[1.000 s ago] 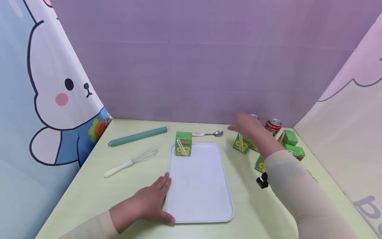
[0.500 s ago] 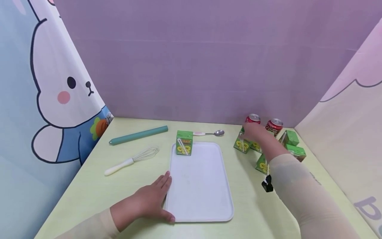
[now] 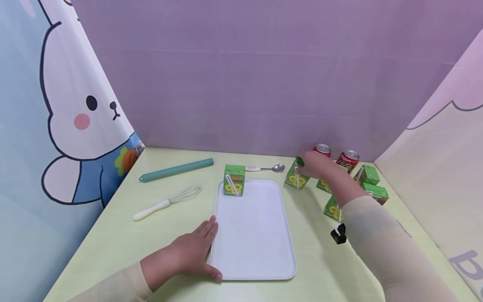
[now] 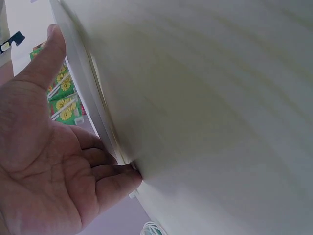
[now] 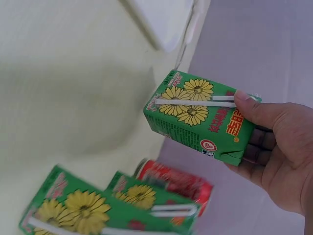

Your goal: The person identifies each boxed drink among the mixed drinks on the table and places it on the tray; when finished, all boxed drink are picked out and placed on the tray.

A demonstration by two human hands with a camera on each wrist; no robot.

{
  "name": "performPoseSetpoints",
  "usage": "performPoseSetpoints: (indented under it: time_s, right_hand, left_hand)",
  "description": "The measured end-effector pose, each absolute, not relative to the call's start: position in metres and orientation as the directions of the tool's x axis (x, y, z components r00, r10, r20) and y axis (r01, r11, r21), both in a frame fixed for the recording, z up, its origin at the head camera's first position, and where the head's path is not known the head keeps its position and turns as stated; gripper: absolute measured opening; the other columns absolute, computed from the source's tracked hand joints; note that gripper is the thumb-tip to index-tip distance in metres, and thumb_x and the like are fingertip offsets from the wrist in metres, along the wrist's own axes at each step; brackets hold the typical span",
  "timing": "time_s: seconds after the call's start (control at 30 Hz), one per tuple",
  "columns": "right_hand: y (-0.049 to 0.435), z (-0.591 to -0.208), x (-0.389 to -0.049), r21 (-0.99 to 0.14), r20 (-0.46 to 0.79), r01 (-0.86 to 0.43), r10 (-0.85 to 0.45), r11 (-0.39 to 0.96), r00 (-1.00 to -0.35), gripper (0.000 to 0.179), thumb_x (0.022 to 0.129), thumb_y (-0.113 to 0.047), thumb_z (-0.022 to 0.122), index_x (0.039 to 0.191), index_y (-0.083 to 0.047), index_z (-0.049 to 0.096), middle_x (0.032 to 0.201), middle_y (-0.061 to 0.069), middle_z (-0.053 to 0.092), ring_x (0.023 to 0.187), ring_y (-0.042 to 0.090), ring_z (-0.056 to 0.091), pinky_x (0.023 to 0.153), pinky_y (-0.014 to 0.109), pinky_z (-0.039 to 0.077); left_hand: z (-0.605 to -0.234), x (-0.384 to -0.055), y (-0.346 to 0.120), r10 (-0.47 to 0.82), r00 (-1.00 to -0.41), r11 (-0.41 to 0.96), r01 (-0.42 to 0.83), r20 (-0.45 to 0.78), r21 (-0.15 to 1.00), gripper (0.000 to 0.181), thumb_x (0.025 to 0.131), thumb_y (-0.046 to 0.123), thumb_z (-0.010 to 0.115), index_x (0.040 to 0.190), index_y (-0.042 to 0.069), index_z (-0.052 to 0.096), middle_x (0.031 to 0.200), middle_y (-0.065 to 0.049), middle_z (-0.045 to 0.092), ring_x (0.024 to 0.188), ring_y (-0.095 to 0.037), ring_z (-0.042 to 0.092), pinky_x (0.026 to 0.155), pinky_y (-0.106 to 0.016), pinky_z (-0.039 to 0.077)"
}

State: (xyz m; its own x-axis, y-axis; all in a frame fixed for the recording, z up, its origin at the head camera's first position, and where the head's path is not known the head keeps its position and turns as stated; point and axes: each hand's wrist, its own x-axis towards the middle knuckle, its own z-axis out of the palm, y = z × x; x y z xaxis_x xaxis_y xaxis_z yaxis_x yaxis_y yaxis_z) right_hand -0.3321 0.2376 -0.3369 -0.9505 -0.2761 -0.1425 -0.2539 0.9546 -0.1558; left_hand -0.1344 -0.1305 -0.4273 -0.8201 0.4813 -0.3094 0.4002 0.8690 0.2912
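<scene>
My right hand (image 3: 316, 164) grips a green drink carton (image 5: 195, 117) with yellow flowers and a white straw, thumb on its front and fingers behind. In the head view that carton tilts a little to the right of the white tray (image 3: 253, 235). Another such carton (image 3: 234, 180) stands upright at the tray's far left corner. My left hand (image 3: 190, 253) rests along the tray's left edge with straight fingers, thumb at the near corner. The left wrist view shows its fingertips (image 4: 128, 182) touching the tray's rim.
Several more green cartons (image 3: 371, 192) and two red cans (image 3: 348, 159) stand at the right. A spoon (image 3: 277, 167) lies behind the tray. Left of it lie a whisk (image 3: 170, 202) and a teal rod (image 3: 176, 170). A purple backdrop (image 3: 241, 84) rises behind the table.
My right hand came down onto a carton in the right-hand group, took hold of it and has shifted it left, apart from the others. The left hand has stayed at the tray.
</scene>
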Motion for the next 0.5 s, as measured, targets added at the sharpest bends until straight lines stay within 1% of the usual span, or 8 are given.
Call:
performPoseSetpoints:
  time_s: [0.17, 0.33, 0.5]
  right_hand:
    - [0.209, -0.326, -0.322, -0.173, -0.134, -0.312, -0.336, 0.934, -0.932, 0.041, 0.089, -0.028, 0.074, 0.124, -0.013, 0.060, 0.102, 0.003, 0.067, 0.091, 0.022, 0.061, 0.082, 0.042, 0.054]
    - [0.182, -0.328, -0.315, -0.161, -0.116, -0.407, -0.426, 0.899, -0.897, 0.045, 0.089, -0.028, 0.074, 0.129, -0.012, 0.059, 0.106, 0.002, 0.067, 0.095, 0.019, 0.062, 0.084, 0.039, 0.055]
    - [0.162, -0.340, -0.313, -0.150, -0.146, -0.463, -0.483, 0.874, -0.864, 0.050, 0.089, -0.029, 0.074, 0.132, -0.011, 0.058, 0.110, 0.001, 0.065, 0.096, 0.017, 0.060, 0.087, 0.037, 0.054]
  left_hand:
    - [-0.428, -0.135, -0.131, 0.479, -0.822, 0.870, 0.398, -0.309, 0.290, 0.132, 0.061, 0.083, 0.068, 0.155, 0.002, 0.023, 0.165, -0.015, 0.011, 0.150, -0.035, 0.019, 0.105, -0.052, 0.044]
    - [-0.429, -0.135, -0.131, 0.479, -0.823, 0.869, 0.397, -0.304, 0.294, 0.132, 0.061, 0.083, 0.068, 0.155, 0.002, 0.022, 0.165, -0.015, 0.011, 0.150, -0.035, 0.019, 0.103, -0.052, 0.045]
    - [-0.429, -0.134, -0.131, 0.485, -0.822, 0.865, 0.398, -0.299, 0.306, 0.132, 0.062, 0.082, 0.068, 0.155, 0.002, 0.022, 0.165, -0.015, 0.011, 0.150, -0.035, 0.018, 0.103, -0.052, 0.045]
